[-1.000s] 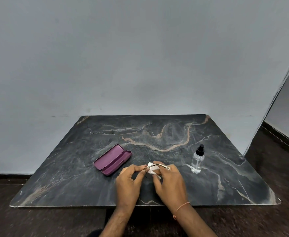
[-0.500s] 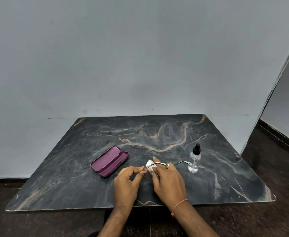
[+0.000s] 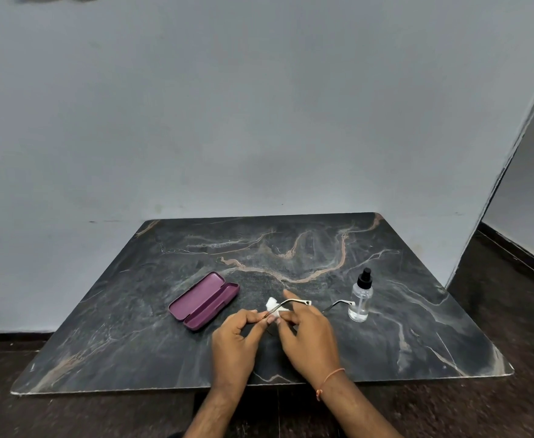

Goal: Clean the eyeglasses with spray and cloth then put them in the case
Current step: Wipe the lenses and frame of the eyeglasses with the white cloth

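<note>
quick count: two hands, left hand (image 3: 234, 338) and right hand (image 3: 308, 338); one pair of eyeglasses (image 3: 294, 302); one white cloth (image 3: 273, 305); one spray bottle (image 3: 360, 297); one open purple case (image 3: 204, 300); one marble table (image 3: 133, 327); one wrist thread (image 3: 329, 377)

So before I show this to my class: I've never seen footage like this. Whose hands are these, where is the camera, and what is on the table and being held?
There is no machine here. A person wears one wide-angle camera on the head, looking forward and down, so you see their own two bare hands from above.

The surface is a dark marble table. On it lies an open purple case, empty, and to the right stands a clear spray bottle with a black top.

The left hand pinches the eyeglasses by the frame. The right hand holds a small white cloth against them, seemingly wiping. The lenses are hard to make out; mostly the thin metal arms show.
</note>
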Action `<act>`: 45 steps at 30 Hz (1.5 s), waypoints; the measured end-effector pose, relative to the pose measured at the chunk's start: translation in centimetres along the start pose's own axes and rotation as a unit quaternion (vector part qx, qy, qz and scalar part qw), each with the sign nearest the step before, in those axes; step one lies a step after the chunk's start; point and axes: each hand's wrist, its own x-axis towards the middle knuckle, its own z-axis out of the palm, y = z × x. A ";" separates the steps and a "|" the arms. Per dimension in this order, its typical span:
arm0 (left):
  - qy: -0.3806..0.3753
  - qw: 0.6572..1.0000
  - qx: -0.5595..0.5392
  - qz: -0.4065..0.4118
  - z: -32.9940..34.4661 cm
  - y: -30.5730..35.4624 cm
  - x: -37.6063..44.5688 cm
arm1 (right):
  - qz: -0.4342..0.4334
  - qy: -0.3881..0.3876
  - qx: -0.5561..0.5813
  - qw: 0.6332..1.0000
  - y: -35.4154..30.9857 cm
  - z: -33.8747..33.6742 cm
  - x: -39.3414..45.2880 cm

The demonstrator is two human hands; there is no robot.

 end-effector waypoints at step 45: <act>0.005 1.000 0.021 0.018 0.1 -1.1 0.2 | 0.064 0.181 0.137 0.972 3.2 -3.0 -1.7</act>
